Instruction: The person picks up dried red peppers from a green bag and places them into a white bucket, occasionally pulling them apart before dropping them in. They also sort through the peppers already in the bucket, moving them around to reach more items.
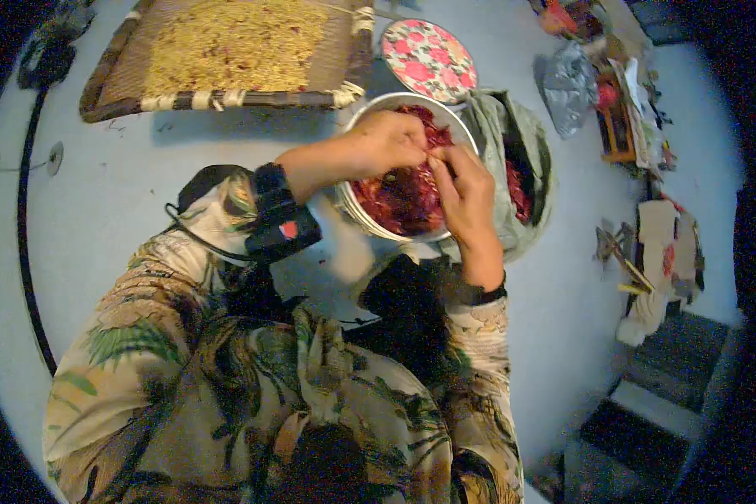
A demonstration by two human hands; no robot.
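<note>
My left hand [391,140] and my right hand [466,189] meet over a white bucket [370,224], fingertips pinched close together. Whatever is between the fingers is too small and blurred to make out. Dark red, wrinkled pieces that look like dried chillies [401,206] fill the bucket below them. Against the bucket's right side stands an open grey-green bag [489,126], with more of the red pieces [518,193] showing inside.
A framed mesh rack [109,67] at the upper left bears a spread of yellow pieces [235,46]. Behind the bucket is a round floral-patterned top [429,60]. A grey plastic bag [568,88] and assorted goods line the right side. A dark cable [27,252] runs along the left.
</note>
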